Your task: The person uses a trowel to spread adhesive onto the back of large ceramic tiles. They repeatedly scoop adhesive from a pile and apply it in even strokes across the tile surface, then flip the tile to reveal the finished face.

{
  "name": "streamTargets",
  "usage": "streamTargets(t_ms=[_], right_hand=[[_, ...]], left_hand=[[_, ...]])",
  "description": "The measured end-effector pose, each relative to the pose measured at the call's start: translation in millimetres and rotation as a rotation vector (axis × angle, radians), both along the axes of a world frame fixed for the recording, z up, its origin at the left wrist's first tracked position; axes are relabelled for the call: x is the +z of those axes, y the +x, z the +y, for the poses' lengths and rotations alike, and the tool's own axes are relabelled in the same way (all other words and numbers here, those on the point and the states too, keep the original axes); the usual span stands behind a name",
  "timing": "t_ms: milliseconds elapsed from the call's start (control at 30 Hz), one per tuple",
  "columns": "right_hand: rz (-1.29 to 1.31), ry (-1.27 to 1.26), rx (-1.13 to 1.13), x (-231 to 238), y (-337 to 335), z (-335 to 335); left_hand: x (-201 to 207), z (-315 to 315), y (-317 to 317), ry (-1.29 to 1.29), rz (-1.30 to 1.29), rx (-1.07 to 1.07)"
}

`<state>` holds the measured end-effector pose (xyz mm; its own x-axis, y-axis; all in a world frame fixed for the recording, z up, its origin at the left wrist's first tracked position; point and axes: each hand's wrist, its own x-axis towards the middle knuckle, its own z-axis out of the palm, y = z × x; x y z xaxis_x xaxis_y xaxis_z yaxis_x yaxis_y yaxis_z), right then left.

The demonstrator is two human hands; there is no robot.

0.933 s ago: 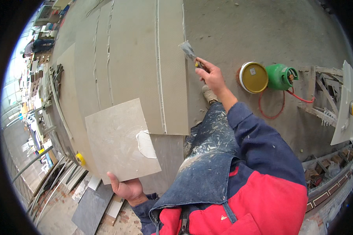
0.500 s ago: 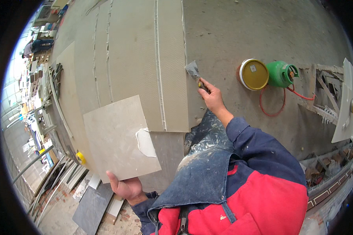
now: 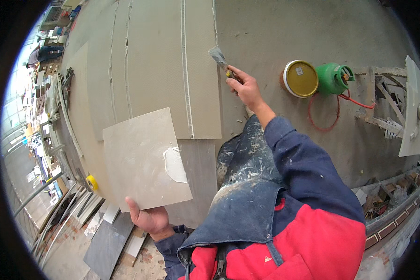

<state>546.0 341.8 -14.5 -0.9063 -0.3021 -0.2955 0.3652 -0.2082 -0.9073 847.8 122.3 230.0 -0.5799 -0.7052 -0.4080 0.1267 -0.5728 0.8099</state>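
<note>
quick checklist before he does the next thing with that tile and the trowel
1. Left hand grips the tile at its near edge: ok.
2. Adhesive blob on the tile: there, but only along one edge: not ok for full cover.
3. Right hand closed on the trowel: ok.
4. Adhesive on the trowel blade: cannot tell.
5. Laid tiles lie flat with joints showing: ok.
6. Yellow bucket beside the right hand, lid on: ok.
</note>
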Motion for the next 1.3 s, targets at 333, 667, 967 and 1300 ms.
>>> streamTargets(t_ms=[333, 667, 967, 1300], right_hand=[[0.084, 0.219, -0.055, -59.2, 87.0, -4.3], [0.032, 0.377, 0.024, 13.1, 96.4, 56.0], [0.829, 0.51, 0.762, 259.3, 113.3, 48.4], [0.854, 0.84, 0.962, 276.6, 161.3, 45.9]], left_hand=[[2.9, 9.1, -12.6, 0.007, -0.025, 0.019], [2.6, 14.5, -20.2, 0.006, 0.064, -0.011], [-3.8, 30.8, 15.2, -0.013, 0.203, -0.038], [-5.8, 40.9, 43.0, -0.05, 0.177, 0.052]])
